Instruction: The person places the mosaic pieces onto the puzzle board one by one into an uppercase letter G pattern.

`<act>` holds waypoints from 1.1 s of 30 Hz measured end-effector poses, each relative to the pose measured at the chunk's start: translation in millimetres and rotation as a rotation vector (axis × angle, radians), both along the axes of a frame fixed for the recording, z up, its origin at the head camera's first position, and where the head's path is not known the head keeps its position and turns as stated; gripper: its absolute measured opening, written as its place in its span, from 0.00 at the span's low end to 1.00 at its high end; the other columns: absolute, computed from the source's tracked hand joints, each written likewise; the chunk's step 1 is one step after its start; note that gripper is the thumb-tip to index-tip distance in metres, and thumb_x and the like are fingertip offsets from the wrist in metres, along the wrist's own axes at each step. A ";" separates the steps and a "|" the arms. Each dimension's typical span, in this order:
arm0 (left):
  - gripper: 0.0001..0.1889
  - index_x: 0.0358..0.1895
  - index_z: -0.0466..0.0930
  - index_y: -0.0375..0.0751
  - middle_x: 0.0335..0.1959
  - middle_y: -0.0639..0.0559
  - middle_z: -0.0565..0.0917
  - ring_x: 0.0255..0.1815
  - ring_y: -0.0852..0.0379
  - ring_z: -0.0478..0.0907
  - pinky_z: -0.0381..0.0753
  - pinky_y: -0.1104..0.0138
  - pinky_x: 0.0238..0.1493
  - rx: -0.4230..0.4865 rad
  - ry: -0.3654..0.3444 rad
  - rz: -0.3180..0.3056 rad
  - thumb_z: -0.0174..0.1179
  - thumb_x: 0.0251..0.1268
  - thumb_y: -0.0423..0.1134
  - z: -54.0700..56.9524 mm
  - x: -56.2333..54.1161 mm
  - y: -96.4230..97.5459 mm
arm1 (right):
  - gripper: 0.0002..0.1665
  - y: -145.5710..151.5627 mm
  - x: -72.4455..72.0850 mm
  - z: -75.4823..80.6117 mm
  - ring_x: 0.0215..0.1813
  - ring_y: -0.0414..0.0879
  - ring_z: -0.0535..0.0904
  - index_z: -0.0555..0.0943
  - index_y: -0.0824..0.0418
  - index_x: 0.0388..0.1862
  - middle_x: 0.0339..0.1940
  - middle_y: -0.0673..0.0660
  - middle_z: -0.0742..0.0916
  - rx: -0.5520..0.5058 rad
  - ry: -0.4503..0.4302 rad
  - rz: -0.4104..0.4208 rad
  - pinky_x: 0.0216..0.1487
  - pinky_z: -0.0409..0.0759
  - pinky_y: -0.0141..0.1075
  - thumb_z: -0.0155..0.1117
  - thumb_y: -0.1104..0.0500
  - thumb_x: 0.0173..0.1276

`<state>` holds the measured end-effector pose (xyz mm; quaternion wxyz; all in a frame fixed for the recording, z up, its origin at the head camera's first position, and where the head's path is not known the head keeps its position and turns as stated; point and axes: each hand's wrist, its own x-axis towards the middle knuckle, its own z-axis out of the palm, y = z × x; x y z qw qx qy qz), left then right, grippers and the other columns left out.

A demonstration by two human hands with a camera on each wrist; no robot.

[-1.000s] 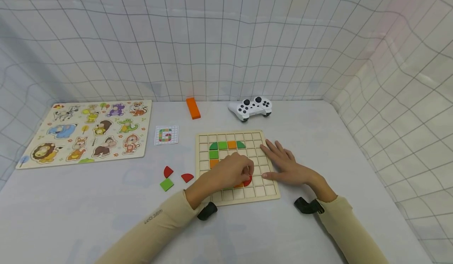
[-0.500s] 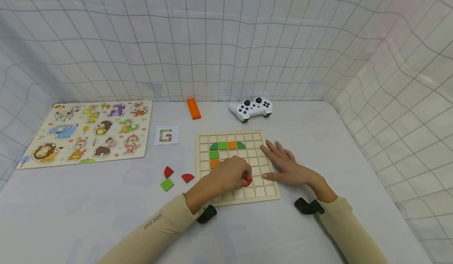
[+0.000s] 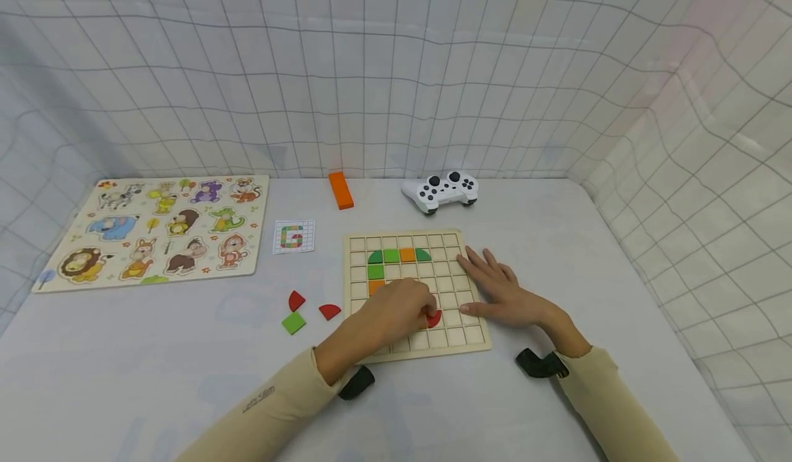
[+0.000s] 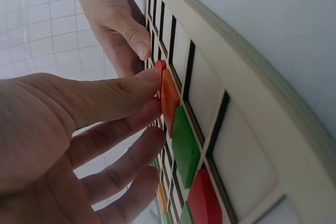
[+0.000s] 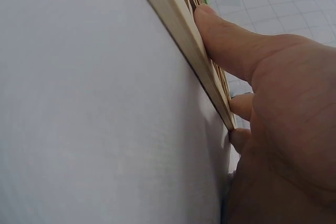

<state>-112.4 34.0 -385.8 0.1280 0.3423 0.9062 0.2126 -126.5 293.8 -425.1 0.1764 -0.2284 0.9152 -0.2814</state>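
Observation:
A pale wooden grid board [image 3: 459, 338] lies before me, with green, orange and red tiles in some of its squares. My left hand [image 3: 392, 311] reaches over its lower middle, thumb and index finger pinching a red rounded tile [image 3: 435, 320]. In the left wrist view that tile sits at the end of a row, beside an orange tile [image 4: 169, 98], a green tile [image 4: 185, 148] and another red tile [image 4: 205, 198]. The other left fingers are loosely bent. My right hand [image 3: 510, 300] rests spread on the board's right edge, thumb on the grid.
Two red quarter-circle tiles [image 3: 330, 311] and a green square [image 3: 293, 323] lie left of the board. Beyond them are a pattern card [image 3: 293, 236], an animal puzzle [image 3: 155, 280], an orange block [image 3: 341, 190] and a white game controller [image 3: 442, 192].
My left hand has shifted slightly left and toward me, uncovering more of the red tile. The right hand stays on the board's edge.

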 end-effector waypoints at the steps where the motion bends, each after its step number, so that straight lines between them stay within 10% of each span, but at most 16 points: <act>1: 0.06 0.41 0.90 0.46 0.38 0.57 0.87 0.40 0.59 0.78 0.80 0.67 0.45 -0.003 0.004 0.001 0.65 0.65 0.34 0.8 1.4 -2.2 | 0.55 0.1 0.0 0.0 0.82 0.64 0.25 0.44 0.51 0.84 0.85 0.58 0.43 -0.002 0.000 0.000 0.75 0.32 0.63 0.64 0.41 0.70; 15: 0.10 0.46 0.87 0.47 0.46 0.56 0.86 0.45 0.57 0.80 0.81 0.59 0.44 0.020 0.003 0.152 0.70 0.62 0.38 13.7 17.9 -60.3 | 0.55 2.7 1.9 0.6 0.82 0.62 0.25 0.44 0.50 0.84 0.85 0.57 0.42 0.007 -0.001 -0.006 0.75 0.33 0.63 0.64 0.41 0.70; 24: 0.14 0.45 0.86 0.48 0.35 0.59 0.83 0.33 0.61 0.75 0.74 0.66 0.32 -0.002 0.021 0.356 0.74 0.55 0.40 12.5 32.2 -137.2 | 0.54 -2.5 1.8 1.9 0.82 0.63 0.26 0.46 0.49 0.84 0.85 0.56 0.44 -0.009 -0.002 -0.013 0.75 0.34 0.65 0.65 0.40 0.69; 33: 0.18 0.47 0.83 0.51 0.44 0.55 0.81 0.37 0.57 0.77 0.73 0.64 0.27 -0.034 -0.020 0.465 0.76 0.52 0.44 4.4 42.3 -183.3 | 0.54 -0.8 0.5 -0.3 0.82 0.64 0.27 0.46 0.51 0.84 0.85 0.56 0.44 -0.011 0.011 -0.011 0.74 0.33 0.66 0.64 0.41 0.70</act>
